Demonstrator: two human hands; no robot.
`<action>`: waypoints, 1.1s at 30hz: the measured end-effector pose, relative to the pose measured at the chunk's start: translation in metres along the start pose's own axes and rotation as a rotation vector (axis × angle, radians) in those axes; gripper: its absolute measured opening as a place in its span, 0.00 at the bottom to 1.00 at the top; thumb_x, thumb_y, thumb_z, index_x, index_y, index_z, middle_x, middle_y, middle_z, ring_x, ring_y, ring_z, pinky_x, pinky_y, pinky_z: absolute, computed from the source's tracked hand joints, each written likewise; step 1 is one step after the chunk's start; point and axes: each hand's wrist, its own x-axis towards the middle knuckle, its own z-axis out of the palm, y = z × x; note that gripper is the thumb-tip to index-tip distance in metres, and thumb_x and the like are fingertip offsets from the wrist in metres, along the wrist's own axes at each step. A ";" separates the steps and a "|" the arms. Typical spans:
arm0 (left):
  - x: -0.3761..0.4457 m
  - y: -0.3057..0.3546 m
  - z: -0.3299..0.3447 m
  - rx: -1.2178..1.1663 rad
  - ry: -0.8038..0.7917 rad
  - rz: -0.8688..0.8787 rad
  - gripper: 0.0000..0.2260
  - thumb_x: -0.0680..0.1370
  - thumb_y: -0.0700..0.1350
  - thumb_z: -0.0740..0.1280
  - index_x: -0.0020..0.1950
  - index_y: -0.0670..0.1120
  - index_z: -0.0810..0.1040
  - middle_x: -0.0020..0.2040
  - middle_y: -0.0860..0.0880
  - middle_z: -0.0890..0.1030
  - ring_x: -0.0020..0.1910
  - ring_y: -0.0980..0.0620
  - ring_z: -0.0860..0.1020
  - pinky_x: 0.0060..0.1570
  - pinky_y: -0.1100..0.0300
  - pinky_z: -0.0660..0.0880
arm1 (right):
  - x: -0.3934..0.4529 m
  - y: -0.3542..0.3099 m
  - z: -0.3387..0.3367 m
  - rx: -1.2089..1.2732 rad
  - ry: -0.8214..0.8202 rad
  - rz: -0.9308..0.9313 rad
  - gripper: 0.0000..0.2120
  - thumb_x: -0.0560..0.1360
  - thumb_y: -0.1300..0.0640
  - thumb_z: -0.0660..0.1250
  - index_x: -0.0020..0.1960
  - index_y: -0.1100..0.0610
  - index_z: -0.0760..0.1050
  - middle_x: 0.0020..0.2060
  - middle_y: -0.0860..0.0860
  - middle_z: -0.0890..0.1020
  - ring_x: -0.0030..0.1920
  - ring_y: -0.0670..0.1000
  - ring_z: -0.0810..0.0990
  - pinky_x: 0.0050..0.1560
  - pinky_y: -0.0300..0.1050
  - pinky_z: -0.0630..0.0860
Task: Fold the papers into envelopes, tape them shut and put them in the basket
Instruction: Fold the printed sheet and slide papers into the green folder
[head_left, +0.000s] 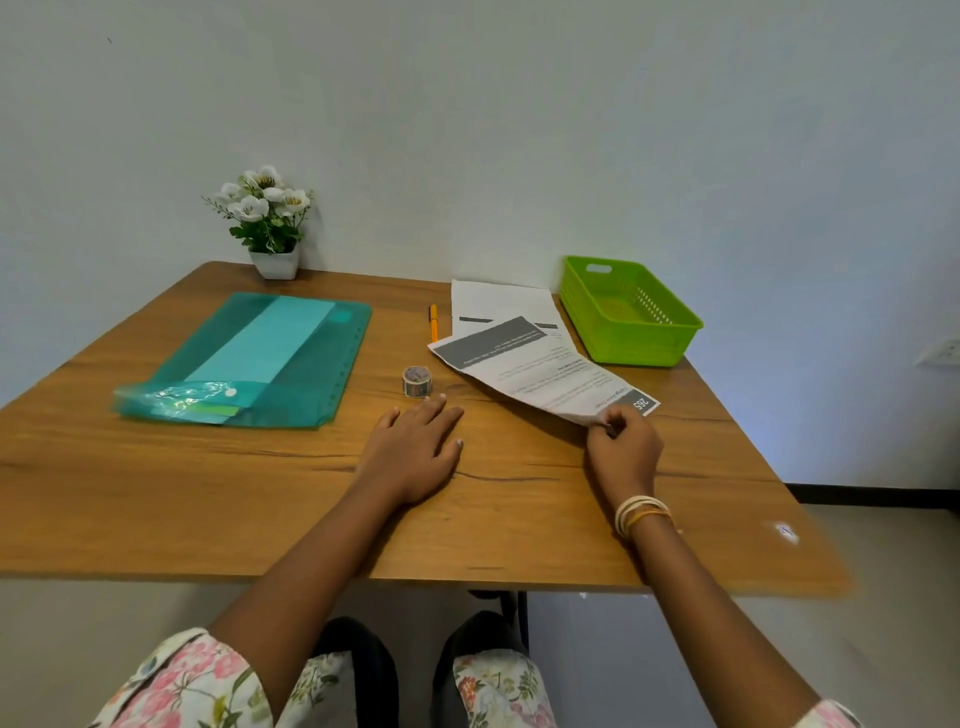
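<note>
A printed paper (540, 371) with a grey header band lies slanted on the wooden table (260, 493); its near corner is lifted. My right hand (623, 447) pinches that near corner. A second printed sheet (498, 301) lies under it, toward the wall. A small roll of patterned tape (416, 381) stands left of the papers. My left hand (418, 452) rests flat on the table, fingertips just short of the tape. The green plastic basket (631, 340) sits at the table's back right, nothing showing in it.
A teal translucent folder (249, 358) with a pale sheet inside lies on the left half of the table. An orange pen (433, 322) lies by the papers. A white pot of artificial flowers (272, 260) stands against the wall at the back.
</note>
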 end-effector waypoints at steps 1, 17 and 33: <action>0.000 0.000 -0.001 -0.003 -0.003 -0.001 0.23 0.81 0.57 0.51 0.77 0.56 0.58 0.78 0.53 0.56 0.77 0.55 0.55 0.74 0.49 0.51 | -0.003 0.002 -0.008 0.003 -0.023 -0.003 0.03 0.70 0.66 0.66 0.38 0.61 0.77 0.35 0.52 0.80 0.38 0.51 0.77 0.39 0.39 0.68; -0.019 0.006 -0.008 -0.211 0.308 -0.147 0.12 0.80 0.49 0.60 0.59 0.47 0.77 0.53 0.47 0.81 0.48 0.51 0.77 0.45 0.56 0.73 | -0.017 0.035 -0.103 -0.013 -0.276 -0.016 0.12 0.73 0.70 0.63 0.36 0.56 0.75 0.44 0.50 0.83 0.50 0.47 0.80 0.42 0.43 0.80; -0.027 0.000 -0.013 -0.438 0.211 -0.172 0.10 0.74 0.52 0.71 0.36 0.49 0.78 0.57 0.52 0.82 0.47 0.54 0.78 0.44 0.52 0.78 | -0.025 -0.037 -0.060 -0.225 -0.402 -0.016 0.13 0.79 0.55 0.59 0.59 0.53 0.79 0.60 0.51 0.79 0.55 0.52 0.79 0.57 0.47 0.75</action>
